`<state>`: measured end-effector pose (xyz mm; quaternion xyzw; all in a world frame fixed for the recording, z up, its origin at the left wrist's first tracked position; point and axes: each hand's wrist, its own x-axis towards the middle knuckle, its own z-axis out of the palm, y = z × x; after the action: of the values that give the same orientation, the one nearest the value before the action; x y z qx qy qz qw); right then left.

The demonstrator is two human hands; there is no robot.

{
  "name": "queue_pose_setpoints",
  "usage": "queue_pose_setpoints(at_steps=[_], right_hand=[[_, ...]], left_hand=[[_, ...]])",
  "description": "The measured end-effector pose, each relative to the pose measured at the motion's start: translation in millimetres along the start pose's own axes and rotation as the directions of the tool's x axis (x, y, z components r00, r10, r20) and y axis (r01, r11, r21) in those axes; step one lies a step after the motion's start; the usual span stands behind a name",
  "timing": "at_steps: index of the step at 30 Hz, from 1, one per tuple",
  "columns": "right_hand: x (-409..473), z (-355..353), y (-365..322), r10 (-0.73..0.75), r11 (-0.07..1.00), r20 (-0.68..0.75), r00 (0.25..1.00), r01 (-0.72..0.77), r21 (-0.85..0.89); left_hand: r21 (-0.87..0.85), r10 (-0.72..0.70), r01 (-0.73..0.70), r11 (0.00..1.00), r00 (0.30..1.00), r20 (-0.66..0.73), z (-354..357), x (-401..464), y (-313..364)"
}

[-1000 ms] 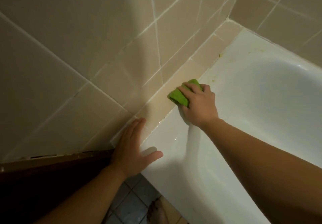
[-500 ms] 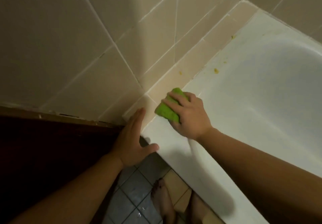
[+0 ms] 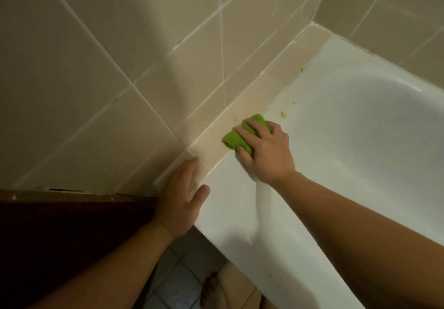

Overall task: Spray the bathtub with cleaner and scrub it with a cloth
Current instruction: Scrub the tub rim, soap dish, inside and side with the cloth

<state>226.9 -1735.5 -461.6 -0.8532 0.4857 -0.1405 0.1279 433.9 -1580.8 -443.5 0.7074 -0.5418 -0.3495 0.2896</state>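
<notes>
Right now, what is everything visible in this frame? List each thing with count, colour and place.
bathtub: one, white, right side, its rim against the ledge
cloth: one, green, bunched on the rim and ledge seam
yellow specks: several, on the rim beyond the cloth
tiled ledge: one, beige, between tub and wall
wall tiles: beige, white grout, left and top
floor tiles: grey, bottom centre
foot: one, bare, on the floor
left hand: flat, resting at the tub's corner
right hand: grips the cloth

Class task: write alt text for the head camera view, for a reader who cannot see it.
A right hand presses a folded green cloth on the white bathtub's rim beside beige wall tiles. The left hand rests flat on the tub's corner. Yellowish specks dot the rim ahead.
</notes>
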Motion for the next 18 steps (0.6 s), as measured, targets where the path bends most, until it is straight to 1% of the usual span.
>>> queue_pose_setpoints(at_steps=[1, 2, 3, 4, 5, 7, 8, 9, 10, 12, 13, 14, 15, 16, 17, 18], right_hand=[[6, 0, -5, 0.064, 0.998, -0.013, 0.998, -0.064, -0.005], [5, 1, -10, 0.091, 0.996, -0.016, 0.996, -0.091, -0.004], [0, 4, -13, 0.072, 0.997, -0.009, 0.997, -0.072, 0.007], [-8, 6, -12, 0.002, 1.0, 0.003, 1.0, -0.002, 0.021], [-15, 10, -4, -0.104, 0.994, 0.028, 0.994, 0.103, 0.035], [-17, 11, 22, -0.3, 0.954, 0.103, 0.948, 0.296, 0.058], [-11, 10, 36, -0.341, 0.94, 0.125, 0.932, 0.338, 0.049], [-1, 6, 48, -0.333, 0.943, 0.121, 0.935, 0.333, 0.024], [12, 0, 58, -0.279, 0.96, 0.09, 0.956, 0.28, -0.006], [42, -14, 72, -0.084, 0.996, 0.016, 0.996, 0.085, -0.026], [53, -18, 73, 0.015, 1.0, 0.002, 1.0, -0.015, -0.017], [59, -19, 68, 0.09, 0.996, -0.015, 0.996, -0.09, -0.013], [60, -16, 61, 0.119, 0.993, -0.036, 0.992, -0.12, -0.016], [55, -13, 53, 0.091, 0.996, -0.049, 0.995, -0.092, -0.019], [47, -10, 49, 0.009, 1.0, -0.043, 0.999, -0.01, -0.016], [38, -8, 49, -0.108, 0.994, -0.016, 0.994, 0.108, -0.001]], left_hand=[[0.032, -0.018, 0.018, 0.999, 1.0, 0.0, 4, 6, 3], [0.071, -0.026, 0.026, 0.997, 1.0, 0.003, 8, 12, 6], [0.105, -0.025, 0.024, 0.994, 1.0, 0.009, 12, 19, 8], [0.127, -0.016, 0.014, 0.992, 1.0, 0.015, 16, 25, 10], [0.141, -0.003, 0.0, 0.99, 1.0, 0.019, 19, 31, 11], [0.169, 0.053, -0.055, 0.984, 0.998, 0.014, 25, 43, 14], [0.19, 0.099, -0.098, 0.977, 0.995, 0.001, 27, 48, 13], [0.218, 0.151, -0.145, 0.965, 0.988, -0.014, 30, 53, 12], [0.252, 0.198, -0.186, 0.95, 0.98, -0.023, 32, 59, 11], [0.321, 0.262, -0.243, 0.915, 0.965, -0.016, 36, 71, 11], [0.351, 0.282, -0.258, 0.9, 0.959, -0.017, 39, 76, 12], [0.375, 0.299, -0.267, 0.888, 0.954, -0.029, 41, 80, 14], [0.389, 0.308, -0.268, 0.881, 0.95, -0.044, 43, 84, 15], [0.395, 0.314, -0.266, 0.879, 0.948, -0.06, 44, 86, 16], [0.396, 0.311, -0.26, 0.881, 0.948, -0.069, 46, 86, 17], [0.399, 0.301, -0.25, 0.882, 0.951, -0.071, 47, 87, 18]])
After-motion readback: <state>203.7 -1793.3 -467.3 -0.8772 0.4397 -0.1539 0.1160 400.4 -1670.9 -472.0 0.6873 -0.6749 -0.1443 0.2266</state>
